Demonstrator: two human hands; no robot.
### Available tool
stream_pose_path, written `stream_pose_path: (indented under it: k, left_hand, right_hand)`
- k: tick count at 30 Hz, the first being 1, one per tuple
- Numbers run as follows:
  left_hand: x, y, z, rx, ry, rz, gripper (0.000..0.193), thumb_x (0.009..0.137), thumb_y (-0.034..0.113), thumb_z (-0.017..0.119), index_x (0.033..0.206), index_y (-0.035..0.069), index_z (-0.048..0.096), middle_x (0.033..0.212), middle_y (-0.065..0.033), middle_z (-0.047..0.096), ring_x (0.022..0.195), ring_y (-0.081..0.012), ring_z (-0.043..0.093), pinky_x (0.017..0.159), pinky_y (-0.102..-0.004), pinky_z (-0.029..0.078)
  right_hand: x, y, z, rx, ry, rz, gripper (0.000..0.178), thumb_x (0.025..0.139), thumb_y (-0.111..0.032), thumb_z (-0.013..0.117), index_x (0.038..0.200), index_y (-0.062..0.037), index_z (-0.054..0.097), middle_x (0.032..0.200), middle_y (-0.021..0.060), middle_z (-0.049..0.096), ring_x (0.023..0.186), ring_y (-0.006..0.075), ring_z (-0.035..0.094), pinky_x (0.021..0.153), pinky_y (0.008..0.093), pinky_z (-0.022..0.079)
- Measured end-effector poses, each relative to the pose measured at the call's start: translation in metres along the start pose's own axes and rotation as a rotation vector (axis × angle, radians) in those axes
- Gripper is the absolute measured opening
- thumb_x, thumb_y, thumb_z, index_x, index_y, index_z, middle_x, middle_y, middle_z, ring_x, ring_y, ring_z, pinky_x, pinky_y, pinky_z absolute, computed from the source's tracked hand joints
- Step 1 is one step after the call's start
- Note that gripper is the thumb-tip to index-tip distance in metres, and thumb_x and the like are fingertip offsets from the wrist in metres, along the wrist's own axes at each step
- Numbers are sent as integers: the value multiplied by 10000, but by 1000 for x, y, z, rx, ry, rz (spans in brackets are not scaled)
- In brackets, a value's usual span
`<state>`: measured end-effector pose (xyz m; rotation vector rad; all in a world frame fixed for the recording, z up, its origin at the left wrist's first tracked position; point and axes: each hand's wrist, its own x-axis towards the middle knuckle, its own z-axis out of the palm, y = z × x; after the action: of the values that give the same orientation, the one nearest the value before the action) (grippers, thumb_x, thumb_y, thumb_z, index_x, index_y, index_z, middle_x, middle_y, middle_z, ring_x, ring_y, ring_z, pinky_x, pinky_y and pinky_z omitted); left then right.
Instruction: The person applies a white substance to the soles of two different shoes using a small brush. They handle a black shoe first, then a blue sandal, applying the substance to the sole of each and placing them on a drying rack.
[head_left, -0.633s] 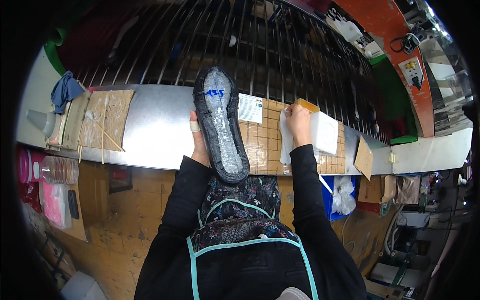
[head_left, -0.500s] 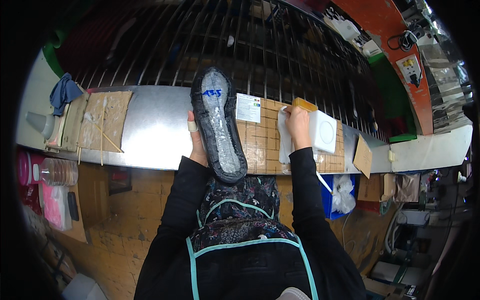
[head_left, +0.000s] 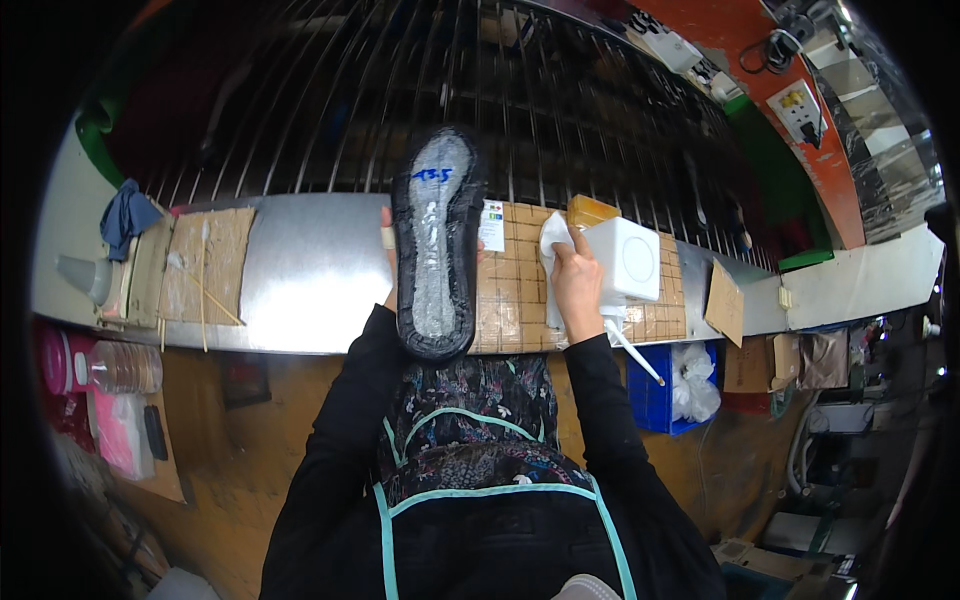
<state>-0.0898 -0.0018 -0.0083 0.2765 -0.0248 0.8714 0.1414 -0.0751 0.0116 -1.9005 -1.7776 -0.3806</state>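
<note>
My left hand [head_left: 387, 222] grips a black shoe upper on a last [head_left: 437, 260], its underside turned up; the grey middle strip carries blue handwriting. A light band is wrapped round the thumb, and the fingers behind the shoe are mostly hidden. My right hand [head_left: 578, 285] pinches a crumpled white cloth [head_left: 553, 245] over the cardboard-covered part of the bench. Close beside that hand are a white box-shaped container [head_left: 628, 260] with a round mark and a yellow block [head_left: 592, 211]. A white stick [head_left: 636, 352] with a dark tip juts out over the bench's front edge.
The metal bench [head_left: 300, 270] runs across in front of me, with a rack of metal bars [head_left: 340, 140] behind it. Thin sticks lie on a cardboard sheet [head_left: 205, 262] at the left. Below the bench at right hangs a blue bin [head_left: 650, 400] with plastic bags.
The shoe has swung more upright and shifted slightly. My right hand has moved a little left and nearer, away from the yellow block, with the cloth in it.
</note>
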Motion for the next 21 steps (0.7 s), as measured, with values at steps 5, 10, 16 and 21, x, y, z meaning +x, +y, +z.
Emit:
stream_pose_path:
  k: [5, 10, 16, 21]
  left_hand:
    - [62, -13, 26, 105, -34, -97, 1067, 790, 859, 303, 1197, -101, 530, 935, -257, 622, 852, -372, 638, 992, -539, 441]
    - [109, -41, 18, 3, -93, -277, 1056, 772, 868, 326, 1228, -61, 537, 1025, -254, 597, 908, -344, 625, 989, -540, 429]
    - [122, -62, 0, 25, 46, -320, 1016, 756, 865, 344, 1202, -18, 574, 919, -252, 661, 770, -352, 682, 689, -433, 592]
    - [122, -66, -9, 64, 22, -321, 1064, 745, 892, 283, 1193, -29, 572, 876, -268, 654, 741, -337, 688, 611, -388, 596]
  right_hand:
    - [-7, -4, 1, 36, -86, 89, 160, 741, 26, 601, 853, -26, 705, 1169, 212, 619, 783, 382, 677, 690, 427, 564]
    - [-19, -15, -11, 65, -144, 148, 161, 751, 29, 602, 862, -36, 698, 1088, 194, 633, 772, 389, 667, 682, 431, 560]
    - [-67, -13, -84, 280, -185, -23, 142, 724, -14, 667, 850, -60, 711, 1091, 102, 648, 813, 299, 654, 717, 363, 530]
    - [-102, 1, -178, 752, -451, 104, 71, 730, -50, 670, 785, -88, 694, 1046, 45, 705, 954, 225, 567, 879, 384, 420]
